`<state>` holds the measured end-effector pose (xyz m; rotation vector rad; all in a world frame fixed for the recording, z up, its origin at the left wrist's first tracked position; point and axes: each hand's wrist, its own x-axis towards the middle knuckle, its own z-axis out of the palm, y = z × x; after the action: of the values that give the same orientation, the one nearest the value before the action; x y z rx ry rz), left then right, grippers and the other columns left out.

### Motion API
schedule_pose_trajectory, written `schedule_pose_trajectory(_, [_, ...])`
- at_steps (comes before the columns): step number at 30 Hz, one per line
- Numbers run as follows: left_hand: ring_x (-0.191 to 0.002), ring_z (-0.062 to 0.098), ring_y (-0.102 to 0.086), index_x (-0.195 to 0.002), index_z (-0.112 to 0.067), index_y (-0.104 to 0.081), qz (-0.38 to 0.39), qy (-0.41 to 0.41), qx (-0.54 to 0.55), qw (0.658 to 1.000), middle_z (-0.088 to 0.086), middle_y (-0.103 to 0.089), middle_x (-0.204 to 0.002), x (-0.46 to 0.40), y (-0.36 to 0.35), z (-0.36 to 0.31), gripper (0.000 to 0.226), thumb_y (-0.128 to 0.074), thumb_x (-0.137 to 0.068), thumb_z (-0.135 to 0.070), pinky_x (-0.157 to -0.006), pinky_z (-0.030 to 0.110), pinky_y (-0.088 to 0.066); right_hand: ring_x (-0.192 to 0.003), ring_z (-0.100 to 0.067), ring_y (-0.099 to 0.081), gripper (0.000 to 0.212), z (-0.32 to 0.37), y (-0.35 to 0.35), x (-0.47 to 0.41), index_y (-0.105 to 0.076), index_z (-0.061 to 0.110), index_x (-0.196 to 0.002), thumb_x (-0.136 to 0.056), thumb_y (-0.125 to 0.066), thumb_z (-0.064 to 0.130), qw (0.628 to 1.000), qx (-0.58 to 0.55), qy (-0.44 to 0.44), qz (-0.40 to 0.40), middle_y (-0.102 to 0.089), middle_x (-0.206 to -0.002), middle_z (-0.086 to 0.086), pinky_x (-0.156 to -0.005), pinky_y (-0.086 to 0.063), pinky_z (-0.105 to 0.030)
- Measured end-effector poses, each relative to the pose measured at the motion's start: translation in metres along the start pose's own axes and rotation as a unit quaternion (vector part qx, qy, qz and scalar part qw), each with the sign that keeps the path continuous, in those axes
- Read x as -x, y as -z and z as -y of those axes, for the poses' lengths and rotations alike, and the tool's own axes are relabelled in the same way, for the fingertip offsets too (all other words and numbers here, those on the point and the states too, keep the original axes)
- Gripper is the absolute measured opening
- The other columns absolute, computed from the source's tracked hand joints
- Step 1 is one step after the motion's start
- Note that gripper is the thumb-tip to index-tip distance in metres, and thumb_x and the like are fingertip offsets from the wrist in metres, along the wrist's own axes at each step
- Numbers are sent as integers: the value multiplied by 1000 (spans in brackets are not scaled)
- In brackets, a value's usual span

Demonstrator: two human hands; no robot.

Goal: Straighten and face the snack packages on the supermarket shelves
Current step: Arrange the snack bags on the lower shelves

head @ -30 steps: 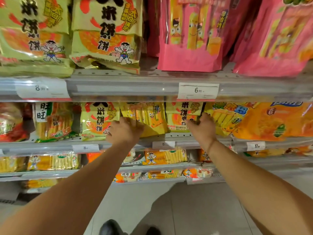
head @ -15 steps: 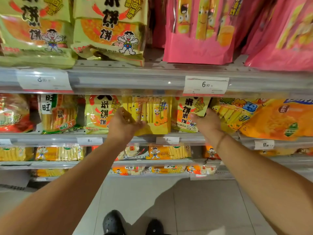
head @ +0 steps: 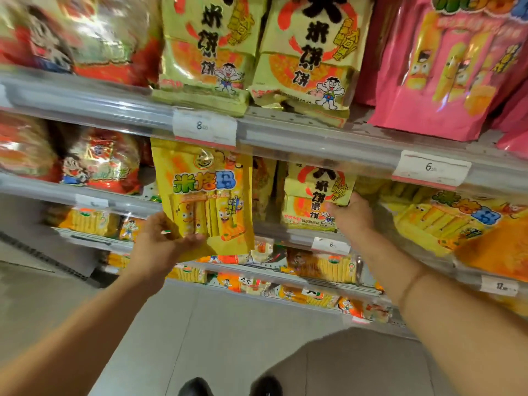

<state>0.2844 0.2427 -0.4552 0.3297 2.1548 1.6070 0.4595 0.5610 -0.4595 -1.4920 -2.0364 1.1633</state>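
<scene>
Yellow packet (head: 204, 195) is now hanging clear of the middle shelf (head: 297, 235), out in front of the rail, where half a second ago it was sitting back in the row between the green-and-yellow rice cracker bags. I am seeing my left hand (head: 165, 241) pinching it at the lower left corner, thumb across the printed front and fingers curling behind, so the packet is dangling upright with its face toward me and its top edge just under the price tag (head: 204, 127) on the rail above.

My right hand (head: 350, 214) is staying on the rice cracker bag (head: 315, 195) that is standing on the middle shelf. It is cupping the bag's lower right side, thumb lying against the front; whether the fingers are wrapping behind I cannot tell, as the bag is hiding them.

I am reading the pull-out as sorting rather than simple facing: more yellow packets (head: 445, 221) of the same print are lying tilted further right on this shelf, so this one is probably heading to join them. That is leaving a gap beside the cracker bag, which the right hand seems to be steadying against a topple. Facing on this shelf is only getting under way, and the view is blurring at the left edge.
</scene>
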Motion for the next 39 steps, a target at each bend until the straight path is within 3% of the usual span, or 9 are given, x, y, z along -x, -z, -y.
schedule_pose_trajectory(3, [-66, 21, -71, -70, -27, -50, -8, 6, 11, 1000, 4, -65, -72, 3, 19, 10, 47, -92, -50, -25, -52, 35, -58, -97, -20, -59, 31, 18, -28, 4, -59, 17, -112, -86, -72, 26, 1000, 1, -13, 10, -64, -110, 2, -83, -46, -34])
schedule_pose_trajectory(7, [-81, 35, -68, -81, -13, -49, -5, 24, -3, 1000, 23, -64, -89, 2, 35, 31, 49, -92, -58, -19, -58, 43, -60, -123, -35, -50, 59, 29, -46, 8, -40, 11, -140, -91, -64, 32, 997, 52, -54, 5, -49, -140, -13, -98, -43, -42])
schedule_pose_trajectory(13, [-75, 25, -68, -76, -15, -45, 11, 27, 19, 999, 12, -68, -83, 3, 42, 40, 47, -90, -62, -12, -51, 25, -54, -130, -37, -43, 66, 37, -48, 14, -25, 11, -149, -96, -57, 32, 994, 75, -84, 8, -40, -148, -14, -101, -44, -45])
schedule_pose_trajectory(16, [-76, 26, -68, -83, -3, -44, 21, 34, 30, 999, 11, -69, -83, 1, 47, 41, 50, -89, -63, -9, -52, 27, -55, -119, -35, -52, 57, 39, -47, 20, -33, 9, -143, -96, -56, 33, 992, 95, -80, -9, -50, -136, -15, -57, -37, -25])
schedule_pose_trajectory(18, [-81, 29, -70, -91, 2, -44, 28, 41, 29, 998, 14, -70, -89, 0, 51, 41, 53, -88, -64, -10, -59, 35, -59, -116, -35, -53, 54, 39, -46, 23, -35, 10, -141, -97, -56, 32, 993, 90, -79, -13, -52, -133, -15, -50, -23, -19])
schedule_pose_trajectory(27, [-87, 29, -69, -96, 0, -48, 40, 48, 24, 998, 13, -70, -94, 6, 53, 40, 58, -90, -60, -20, -63, 38, -60, -95, -28, -56, 51, 44, -47, 29, -40, 7, -136, -95, -57, 33, 993, 79, -80, -27, -57, -127, -13, -52, -30, -20])
schedule_pose_trajectory(30, [-86, 33, -69, -89, -6, -46, 55, 41, 24, 997, 17, -68, -94, 7, 42, 36, 60, -90, -54, -27, -58, 35, -59, -115, -32, -57, 68, 41, -46, 48, -30, 13, -147, -92, -62, 34, 995, 47, -45, -70, -51, -140, -11, -80, -50, -31])
schedule_pose_trajectory(32, [-89, 39, -67, -89, -5, -45, 82, 34, 19, 996, 25, -64, -100, 6, 27, 33, 59, -91, -59, -23, -64, 45, -61, -123, -21, -51, 60, 28, -43, 74, -36, 19, -144, -92, -61, 36, 997, -14, 34, -61, -48, -141, -1, -97, -47, -33])
schedule_pose_trajectory(39, [-76, 24, -69, -76, -31, -55, 209, -15, 25, 977, -1, -66, -78, 16, -67, 4, 43, -92, -60, -15, -58, 36, -59, -94, 7, -64, 29, -9, -11, 148, -59, 37, -104, -79, -72, 43, 978, -172, 6, 120, -68, -97, 28, -76, -53, -13])
